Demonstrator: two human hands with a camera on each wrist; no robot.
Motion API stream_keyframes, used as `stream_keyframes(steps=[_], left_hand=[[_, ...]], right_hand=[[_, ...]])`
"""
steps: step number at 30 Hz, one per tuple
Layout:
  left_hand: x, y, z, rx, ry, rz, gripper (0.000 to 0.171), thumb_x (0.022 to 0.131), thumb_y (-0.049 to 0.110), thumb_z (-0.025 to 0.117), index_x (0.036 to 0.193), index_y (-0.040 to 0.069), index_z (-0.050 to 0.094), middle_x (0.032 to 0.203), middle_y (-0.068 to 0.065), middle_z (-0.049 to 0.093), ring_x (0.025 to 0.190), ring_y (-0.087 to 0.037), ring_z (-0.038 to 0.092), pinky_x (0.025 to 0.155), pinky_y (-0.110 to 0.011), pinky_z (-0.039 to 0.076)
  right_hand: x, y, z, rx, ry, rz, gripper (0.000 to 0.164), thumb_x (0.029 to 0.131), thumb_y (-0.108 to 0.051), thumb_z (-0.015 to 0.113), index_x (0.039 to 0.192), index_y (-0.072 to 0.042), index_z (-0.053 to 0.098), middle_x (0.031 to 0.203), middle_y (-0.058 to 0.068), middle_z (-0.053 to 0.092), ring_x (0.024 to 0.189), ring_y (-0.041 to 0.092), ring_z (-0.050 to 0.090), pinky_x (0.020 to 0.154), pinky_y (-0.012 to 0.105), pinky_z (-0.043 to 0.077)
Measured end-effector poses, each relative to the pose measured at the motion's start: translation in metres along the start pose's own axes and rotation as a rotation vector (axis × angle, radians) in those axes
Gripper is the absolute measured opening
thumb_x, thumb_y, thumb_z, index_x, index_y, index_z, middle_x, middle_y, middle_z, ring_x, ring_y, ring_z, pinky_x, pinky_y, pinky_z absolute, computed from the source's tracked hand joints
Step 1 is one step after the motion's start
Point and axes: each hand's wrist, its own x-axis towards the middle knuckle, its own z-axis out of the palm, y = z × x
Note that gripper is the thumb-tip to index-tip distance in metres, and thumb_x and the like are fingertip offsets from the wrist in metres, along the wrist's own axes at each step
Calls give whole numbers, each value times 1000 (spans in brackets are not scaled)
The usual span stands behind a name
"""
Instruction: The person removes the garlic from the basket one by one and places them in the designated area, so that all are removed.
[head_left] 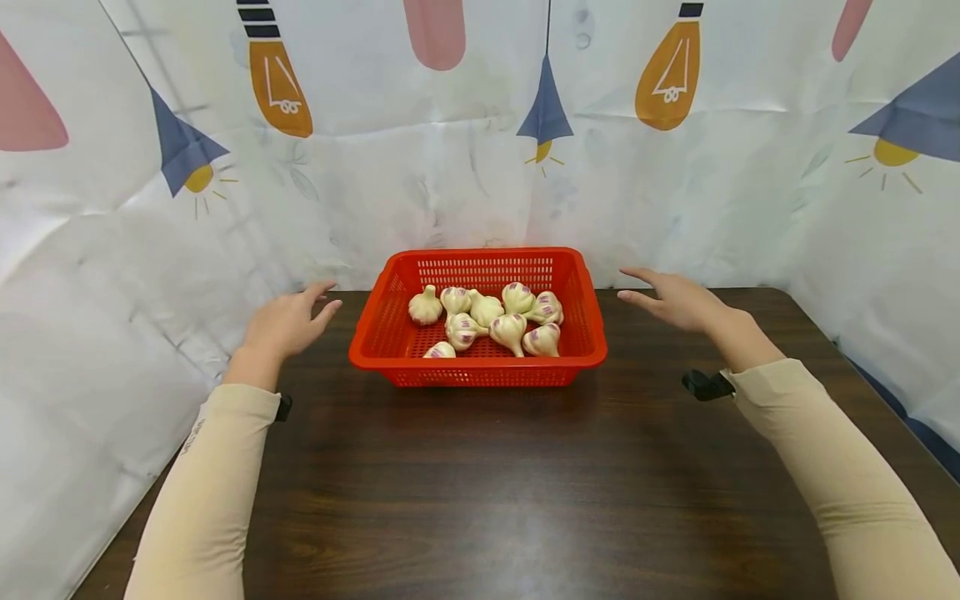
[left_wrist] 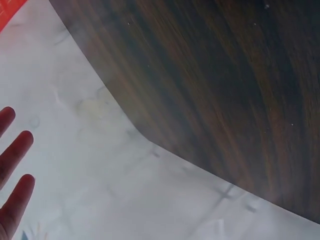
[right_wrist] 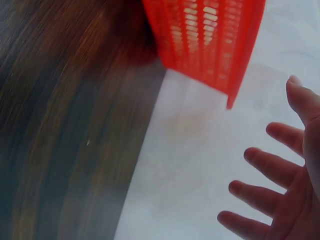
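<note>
A red plastic basket point(head_left: 480, 364) with slotted walls stands at the far edge of the table. Several garlic bulbs point(head_left: 486, 308), cream with purple marks, lie in it. To the left of the basket my left hand point(head_left: 285, 327) hovers with fingers extended, apart from it and holding nothing. On the other side, my right hand point(head_left: 678, 302) is held out toward the basket, its fingers straight and spread. The right wrist view shows that hand point(right_wrist: 285, 185) below the basket's red wall point(right_wrist: 210, 45), with a gap between. Only fingers point(left_wrist: 17, 155) of the left hand show in the left wrist view.
The dark wood table point(head_left: 495, 483) spreads in front of the basket. A white curtain point(head_left: 480, 183) printed with lamps and bulbs hangs right behind the table and along the left side. Black straps point(head_left: 707, 385) sit at the wrists.
</note>
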Motion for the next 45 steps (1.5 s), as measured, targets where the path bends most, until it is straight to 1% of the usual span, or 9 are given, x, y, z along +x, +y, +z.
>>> stream_keyframes(steps=[6, 12, 19, 23, 26, 30, 35, 40, 45], left_hand=[[-1, 13, -1, 27, -1, 70, 56, 109, 43, 45, 155, 12, 43, 133, -23, 64, 110, -45, 63, 84, -63, 51], [-2, 22, 1, 33, 2, 121, 54, 109, 39, 48, 155, 12, 43, 130, -23, 65, 107, -43, 64, 82, -62, 52], [-3, 24, 6, 27, -27, 140, 56, 109, 41, 47, 157, 14, 40, 134, -22, 64, 112, -44, 61, 86, -61, 51], [-5, 25, 11, 31, -45, 142, 57, 109, 43, 44, 159, 15, 38, 136, -23, 61, 117, -45, 59, 87, -62, 50], [-7, 24, 14, 40, -52, 133, 57, 110, 42, 43, 159, 14, 38, 139, -25, 59, 119, -46, 57, 89, -63, 50], [-7, 23, 18, 56, -53, 138, 56, 109, 41, 44, 158, 14, 40, 140, -26, 58, 119, -46, 57, 91, -64, 49], [-5, 20, 21, 72, -40, 167, 55, 109, 40, 44, 158, 15, 41, 138, -24, 60, 118, -45, 58, 91, -63, 49], [-3, 19, 22, 83, -40, 175, 55, 109, 41, 43, 158, 16, 40, 139, -24, 59, 118, -45, 59, 90, -63, 50], [-3, 18, 25, 69, -46, 193, 54, 110, 40, 41, 159, 18, 39, 140, -24, 58, 120, -45, 58, 89, -64, 50]], right_hand=[[-8, -16, -2, 11, 25, -83, 65, 106, -46, 53, 160, -12, 38, 158, 22, 39, 140, 47, 41, 108, 67, 35], [-10, -30, 2, 22, 23, -188, 55, 107, -33, 57, 155, -9, 45, 154, 20, 46, 138, 43, 46, 108, 65, 38], [1, -45, 12, -13, 30, -323, 50, 103, -23, 64, 149, -7, 54, 149, 17, 53, 131, 39, 53, 107, 59, 42], [7, -55, 19, -57, 27, -376, 47, 102, -20, 65, 146, -7, 57, 140, 19, 60, 112, 35, 64, 98, 54, 50], [12, -63, 24, -89, 26, -404, 46, 102, -20, 65, 145, -8, 59, 136, 19, 63, 102, 31, 65, 94, 51, 53], [20, -73, 30, -117, 25, -472, 43, 100, -17, 69, 141, -6, 63, 133, 16, 66, 110, 32, 67, 97, 50, 52], [31, -81, 33, -121, 1, -548, 38, 95, -7, 72, 133, -5, 68, 126, 13, 70, 105, 30, 69, 93, 48, 55], [43, -84, 34, -100, -44, -583, 34, 96, 0, 68, 129, -6, 71, 122, 13, 72, 95, 25, 69, 89, 43, 56], [51, -87, 37, -82, -137, -517, 33, 96, 2, 64, 126, -8, 73, 123, 12, 71, 94, 24, 65, 86, 41, 55]])
